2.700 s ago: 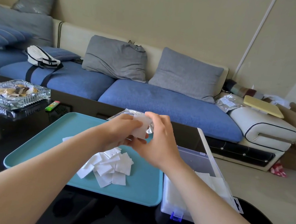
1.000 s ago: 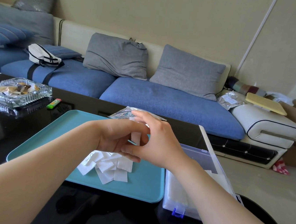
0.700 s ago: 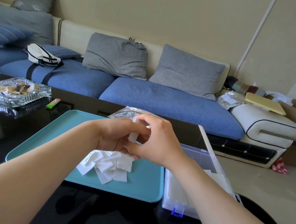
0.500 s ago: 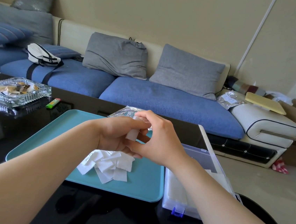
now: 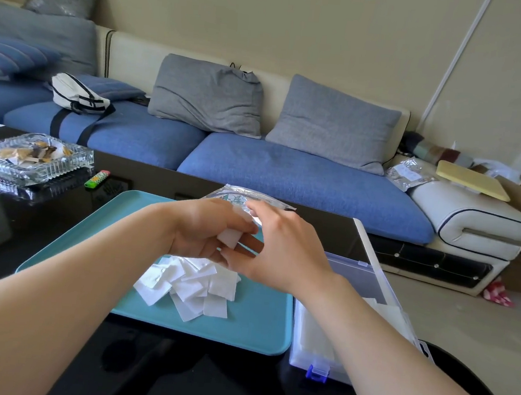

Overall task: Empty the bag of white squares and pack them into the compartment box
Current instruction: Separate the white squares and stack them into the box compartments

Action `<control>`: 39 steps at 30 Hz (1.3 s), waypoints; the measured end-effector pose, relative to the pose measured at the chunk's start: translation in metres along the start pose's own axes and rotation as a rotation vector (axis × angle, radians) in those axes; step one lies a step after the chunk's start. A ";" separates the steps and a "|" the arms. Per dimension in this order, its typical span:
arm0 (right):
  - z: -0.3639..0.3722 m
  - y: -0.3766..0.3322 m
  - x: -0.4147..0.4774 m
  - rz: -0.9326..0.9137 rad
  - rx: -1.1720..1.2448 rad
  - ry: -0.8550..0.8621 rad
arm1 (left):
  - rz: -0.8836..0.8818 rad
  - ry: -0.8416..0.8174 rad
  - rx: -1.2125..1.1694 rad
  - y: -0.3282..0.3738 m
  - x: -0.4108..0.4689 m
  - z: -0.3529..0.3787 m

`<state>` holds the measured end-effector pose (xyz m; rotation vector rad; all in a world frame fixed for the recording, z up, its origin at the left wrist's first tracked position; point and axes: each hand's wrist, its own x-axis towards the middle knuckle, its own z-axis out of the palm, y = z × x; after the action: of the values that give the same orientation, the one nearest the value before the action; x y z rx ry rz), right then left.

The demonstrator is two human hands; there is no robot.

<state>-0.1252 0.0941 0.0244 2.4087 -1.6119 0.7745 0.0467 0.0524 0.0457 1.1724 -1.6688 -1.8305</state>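
— Where are the white squares sitting?
— A small stack of white squares (image 5: 228,238) is hanging above the teal tray (image 5: 255,328), caught between both hands. The left hand (image 5: 200,233) is pinching it from nine o'clock with its fingers curled over the top. The right hand (image 5: 282,254) is gripping it from three o'clock, with the thumb pressing underneath and the fingers arching over.
— And the others?
— A loose pile of white squares (image 5: 185,286) is lying on the tray at six o'clock from the stack, the pieces overlapping.
— The bag?
— The clear bag (image 5: 243,195) is peeking out at twelve o'clock, just behind the knuckles. I cannot tell whether either hand is touching it.
— The box?
— The compartment box (image 5: 360,272) is sitting open at four o'clock, just beside the tray's right edge. White is showing inside, but I cannot tell in which compartment.
— Further out?
— A black table (image 5: 58,214) is carrying everything. A glass ashtray (image 5: 28,157) is resting at ten o'clock with a green lighter (image 5: 97,178) near it, and a blue sofa (image 5: 287,174) is running along beyond the table.
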 end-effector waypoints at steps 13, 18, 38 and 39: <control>0.046 -0.003 -0.008 0.009 -0.019 -0.576 | -0.049 0.389 0.255 -0.017 0.013 -0.018; 0.049 -0.009 -0.008 -0.081 -0.094 -0.525 | -0.058 0.440 0.310 -0.011 0.014 -0.015; 0.017 0.018 0.007 0.245 0.552 0.004 | 0.098 0.165 -0.146 -0.012 0.008 0.002; 0.016 0.018 0.007 0.245 0.571 0.021 | 0.089 0.170 -0.203 -0.011 0.008 0.003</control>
<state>-0.1342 0.0748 0.0107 2.5536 -1.9060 1.4729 0.0430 0.0505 0.0326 1.1154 -1.3844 -1.7460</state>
